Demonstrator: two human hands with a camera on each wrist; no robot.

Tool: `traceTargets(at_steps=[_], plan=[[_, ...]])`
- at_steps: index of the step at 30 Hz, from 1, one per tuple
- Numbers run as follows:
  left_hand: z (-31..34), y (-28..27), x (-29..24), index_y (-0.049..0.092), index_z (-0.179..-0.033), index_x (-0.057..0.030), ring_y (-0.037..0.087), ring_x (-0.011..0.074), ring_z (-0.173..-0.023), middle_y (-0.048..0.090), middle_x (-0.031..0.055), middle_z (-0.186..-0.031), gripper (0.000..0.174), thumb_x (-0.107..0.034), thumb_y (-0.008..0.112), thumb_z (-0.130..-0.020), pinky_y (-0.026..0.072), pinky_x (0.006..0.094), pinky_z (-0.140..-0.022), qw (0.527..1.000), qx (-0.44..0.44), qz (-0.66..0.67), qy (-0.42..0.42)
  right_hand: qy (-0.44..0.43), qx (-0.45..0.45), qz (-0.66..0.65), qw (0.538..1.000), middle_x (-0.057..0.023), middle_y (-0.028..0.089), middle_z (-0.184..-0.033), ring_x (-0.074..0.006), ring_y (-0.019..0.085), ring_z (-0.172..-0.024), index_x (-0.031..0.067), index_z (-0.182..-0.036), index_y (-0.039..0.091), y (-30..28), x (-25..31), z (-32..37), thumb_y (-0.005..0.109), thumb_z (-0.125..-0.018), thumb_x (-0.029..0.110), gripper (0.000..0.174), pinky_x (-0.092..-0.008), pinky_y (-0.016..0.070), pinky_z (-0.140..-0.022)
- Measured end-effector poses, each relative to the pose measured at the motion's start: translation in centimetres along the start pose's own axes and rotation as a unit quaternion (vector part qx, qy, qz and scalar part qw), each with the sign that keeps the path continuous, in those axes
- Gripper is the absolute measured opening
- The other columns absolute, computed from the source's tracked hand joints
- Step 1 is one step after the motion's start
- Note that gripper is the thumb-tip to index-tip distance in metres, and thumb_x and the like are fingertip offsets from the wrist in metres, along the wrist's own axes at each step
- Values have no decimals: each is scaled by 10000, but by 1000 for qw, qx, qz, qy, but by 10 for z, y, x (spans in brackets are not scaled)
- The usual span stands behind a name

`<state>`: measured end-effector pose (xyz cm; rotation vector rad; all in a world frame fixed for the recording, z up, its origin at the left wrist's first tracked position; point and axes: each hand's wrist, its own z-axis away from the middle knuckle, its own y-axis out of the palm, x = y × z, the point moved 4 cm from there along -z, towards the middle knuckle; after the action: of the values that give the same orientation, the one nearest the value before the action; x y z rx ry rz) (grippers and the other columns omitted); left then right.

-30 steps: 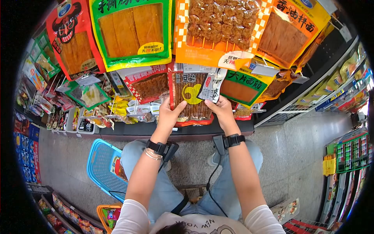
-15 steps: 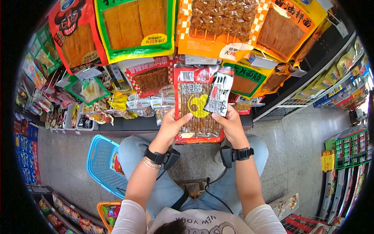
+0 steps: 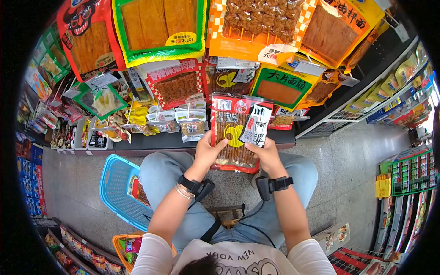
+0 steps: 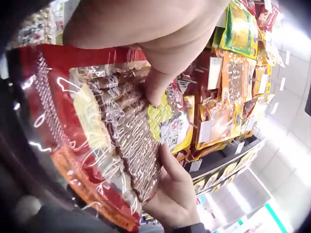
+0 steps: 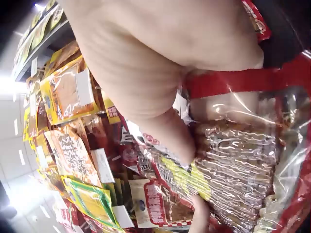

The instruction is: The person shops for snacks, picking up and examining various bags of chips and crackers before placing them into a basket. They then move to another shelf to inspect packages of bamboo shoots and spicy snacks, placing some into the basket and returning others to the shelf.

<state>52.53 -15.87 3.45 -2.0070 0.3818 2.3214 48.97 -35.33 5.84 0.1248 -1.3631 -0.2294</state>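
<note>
Both hands hold a red-edged snack packet (image 3: 238, 158) in front of the shelf, above the person's knees. Through its clear window show rows of brown strips, with a yellow round print and a white label. My left hand (image 3: 207, 150) grips the left edge, its thumb lying on the front. On the opposite edge my right hand (image 3: 269, 156) grips likewise, thumb near the white label. Fingers behind the packet are largely hidden in the head view. A similar red packet (image 3: 220, 81) hangs on the rack just behind. Up close, the left wrist view shows the packet's shiny film (image 4: 131, 131).
Large hanging packets, including a green-edged one (image 3: 160, 32) and an orange one (image 3: 261, 27), overhang the rack. A blue basket (image 3: 107, 192) with a packet inside stands left of the legs, an orange basket (image 3: 118, 243) behind it. Another shelf (image 3: 330, 121) runs along the right.
The hands have drawn the packet away from the rack toward the body, and it now hangs lower in view. The similar packet behind it has come into sight.
</note>
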Motion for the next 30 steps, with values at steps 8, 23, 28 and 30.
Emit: traceTargets(at_steps=[8, 23, 28, 30], plan=[[18, 33, -5, 332, -1317, 60, 479, 203, -1117, 488, 156, -1207, 789, -257, 760, -736, 389, 323, -945, 978, 73, -131, 146, -198, -9, 167, 966, -130, 624, -1070, -99, 579, -813, -9, -1109, 596, 50, -35, 17, 625, -827, 61, 291, -264, 469, -659], [4, 4, -14, 570, -1117, 3, 557, 102, -946, 617, 37, -1073, 270, -174, 573, -913, 436, 268, -837, 984, 28, 172, -41, 1, 62, 0, 998, -47, 633, -1046, -99, 582, -916, -10, -1104, 583, 3, -1, -9, 692, -795, 55, 334, -262, 459, -832], [2, 1, -9, 557, -1140, -7, 560, 103, -950, 615, 39, -1081, 285, -166, 585, -904, 438, 270, -844, 983, 33, 171, -53, 16, 50, -40, 998, -54, 644, -1027, -98, 587, -908, -19, -1056, 598, 3, -7, -5, 669, -806, 30, 265, -262, 456, -830], [2, 0, -9, 559, -1138, -7, 558, 100, -949, 615, 35, -1080, 287, -165, 591, -901, 437, 267, -841, 984, 26, 164, -60, 11, 41, -39, 998, -51, 645, -1021, -95, 587, -896, -17, -1047, 603, 3, -9, -5, 675, -804, 36, 258, -258, 460, -817]])
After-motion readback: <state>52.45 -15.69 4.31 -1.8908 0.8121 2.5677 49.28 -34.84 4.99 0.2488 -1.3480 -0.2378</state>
